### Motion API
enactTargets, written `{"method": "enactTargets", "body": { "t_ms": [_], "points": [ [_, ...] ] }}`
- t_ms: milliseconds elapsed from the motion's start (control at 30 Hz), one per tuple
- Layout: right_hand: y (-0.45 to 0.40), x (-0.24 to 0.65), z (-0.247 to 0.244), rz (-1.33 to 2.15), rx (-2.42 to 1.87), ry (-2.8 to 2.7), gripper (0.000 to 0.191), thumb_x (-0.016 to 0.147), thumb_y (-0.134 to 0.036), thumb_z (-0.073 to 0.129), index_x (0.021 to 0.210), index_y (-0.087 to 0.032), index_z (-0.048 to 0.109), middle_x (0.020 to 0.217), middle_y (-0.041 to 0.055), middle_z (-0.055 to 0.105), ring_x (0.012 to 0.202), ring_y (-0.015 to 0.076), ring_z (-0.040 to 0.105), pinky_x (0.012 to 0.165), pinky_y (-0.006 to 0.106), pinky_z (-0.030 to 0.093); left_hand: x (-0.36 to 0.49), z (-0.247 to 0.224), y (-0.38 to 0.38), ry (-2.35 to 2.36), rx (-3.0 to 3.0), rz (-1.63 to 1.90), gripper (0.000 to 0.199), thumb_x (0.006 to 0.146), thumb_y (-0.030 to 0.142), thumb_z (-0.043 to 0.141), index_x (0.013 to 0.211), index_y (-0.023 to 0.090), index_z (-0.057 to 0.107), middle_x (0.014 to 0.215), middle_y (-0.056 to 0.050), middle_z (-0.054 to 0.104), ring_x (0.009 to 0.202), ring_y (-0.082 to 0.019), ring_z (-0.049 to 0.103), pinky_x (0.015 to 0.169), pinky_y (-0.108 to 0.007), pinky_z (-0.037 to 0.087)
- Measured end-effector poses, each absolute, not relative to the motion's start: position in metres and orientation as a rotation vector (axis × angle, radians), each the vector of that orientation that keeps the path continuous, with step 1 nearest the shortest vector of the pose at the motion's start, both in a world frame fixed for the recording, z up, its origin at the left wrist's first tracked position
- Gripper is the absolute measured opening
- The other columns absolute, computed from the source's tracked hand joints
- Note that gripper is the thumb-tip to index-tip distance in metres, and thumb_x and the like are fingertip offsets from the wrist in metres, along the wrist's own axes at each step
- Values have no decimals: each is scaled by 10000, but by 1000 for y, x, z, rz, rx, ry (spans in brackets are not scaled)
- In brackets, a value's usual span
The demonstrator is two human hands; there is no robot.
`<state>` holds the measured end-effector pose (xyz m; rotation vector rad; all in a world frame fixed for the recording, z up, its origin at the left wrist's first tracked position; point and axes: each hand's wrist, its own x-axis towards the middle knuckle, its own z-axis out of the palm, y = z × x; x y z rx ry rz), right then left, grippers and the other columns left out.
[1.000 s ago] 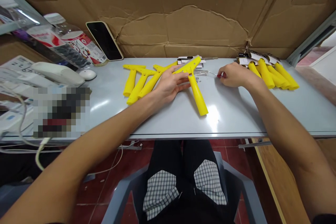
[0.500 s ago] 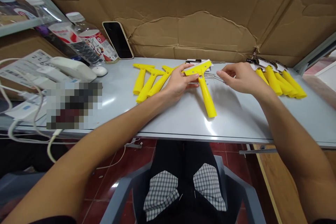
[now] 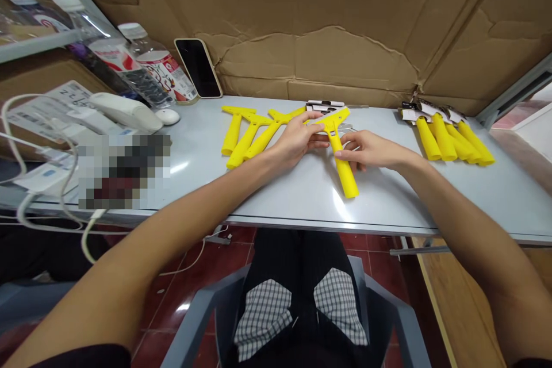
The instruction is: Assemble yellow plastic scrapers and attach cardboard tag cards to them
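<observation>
My left hand [image 3: 294, 141] grips the head of a yellow T-shaped scraper [image 3: 346, 175] from the left. Its hollow handle slants down toward the front edge of the table. On the upper part of that handle, my right hand [image 3: 364, 150] is closed, with the thumb on the near side. A small dark slot or mark shows just below the head. Left of my hands lie several similar yellow scrapers [image 3: 233, 133]. A thin metal tool [image 3: 345, 127], partly hidden, rests on the table behind the held scraper.
At right are several yellow scrapers [image 3: 444, 139] with dark and white heads. Black-and-white pieces [image 3: 324, 104] lie behind my hands. A phone [image 3: 199, 68] leans on the cardboard wall [image 3: 357, 0]. Bottles [image 3: 166, 72], a white mouse [image 3: 167, 117] and cables [image 3: 86, 238] crowd the left.
My right hand has moved left and toward me, from beside the metal tool onto the scraper's handle. The scraper's head has turned slightly; my left hand still holds it.
</observation>
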<state>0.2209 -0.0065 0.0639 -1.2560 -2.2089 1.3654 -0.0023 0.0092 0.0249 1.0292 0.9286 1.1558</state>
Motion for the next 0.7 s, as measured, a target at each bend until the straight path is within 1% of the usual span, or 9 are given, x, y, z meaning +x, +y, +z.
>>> {"method": "enactTargets", "body": {
  "t_ms": [67, 133, 267, 400, 467, 567, 633, 700],
  "points": [
    [-5, 219, 58, 1404, -1194, -2199, 366, 941, -510, 874, 1070, -204, 721, 862, 43, 777, 634, 166, 689, 507, 287, 512, -3, 24, 9, 931, 1051, 1141, 241, 927, 143, 718, 1129, 250, 638, 990, -59, 834, 799, -203, 810, 806, -369, 674],
    [-4, 217, 53, 1441, -1144, -2157, 372, 913, -514, 896, 1002, -205, 708, 787, 21, 734, 612, 152, 649, 499, 276, 472, -4, 24, 10, 945, 1087, 1117, 260, 904, 157, 733, 1128, 258, 648, 1004, -51, 829, 798, -202, 809, 762, -351, 662],
    [-1, 217, 46, 1480, -1109, -2057, 342, 923, -489, 891, 927, -211, 693, 731, -4, 658, 578, 131, 564, 480, 284, 423, -10, 28, 16, 1022, 1132, 1142, 259, 857, 181, 761, 1095, 262, 701, 1007, -54, 811, 818, -214, 795, 671, -318, 627],
    [-1, 216, 45, 1495, -1096, -1964, 381, 889, -497, 936, 905, -215, 680, 788, 20, 676, 624, 144, 587, 486, 295, 472, -22, 33, 30, 1132, 1102, 1305, 192, 831, 153, 754, 992, 251, 717, 991, -70, 780, 860, -214, 764, 672, -313, 605],
    [0, 216, 45, 1528, -1083, -1919, 402, 865, -500, 962, 943, -214, 690, 822, 29, 694, 655, 153, 614, 500, 297, 509, -30, 33, 38, 1164, 1108, 1367, 174, 837, 158, 758, 971, 259, 710, 1023, -71, 782, 870, -208, 747, 680, -311, 598],
    [2, 217, 44, 1577, -1082, -1882, 422, 847, -497, 983, 1001, -216, 708, 837, 29, 701, 677, 160, 637, 510, 296, 549, -40, 33, 51, 1286, 1209, 1462, 157, 856, 184, 763, 971, 273, 701, 1049, -70, 790, 879, -208, 727, 637, -283, 554],
    [4, 218, 42, 1595, -1080, -1884, 425, 840, -495, 991, 992, -216, 710, 841, 34, 708, 687, 161, 647, 509, 290, 560, -42, 35, 62, 1394, 1262, 1441, 165, 854, 202, 785, 971, 270, 689, 1043, -75, 792, 850, -210, 716, 619, -282, 531],
    [6, 218, 40, 1598, -1073, -1900, 419, 843, -496, 989, 969, -208, 712, 845, 43, 718, 696, 159, 654, 507, 280, 560, -41, 39, 76, 1453, 1313, 1360, 201, 834, 231, 833, 958, 259, 677, 1020, -78, 783, 822, -212, 709, 653, -302, 550]
  ]
}}
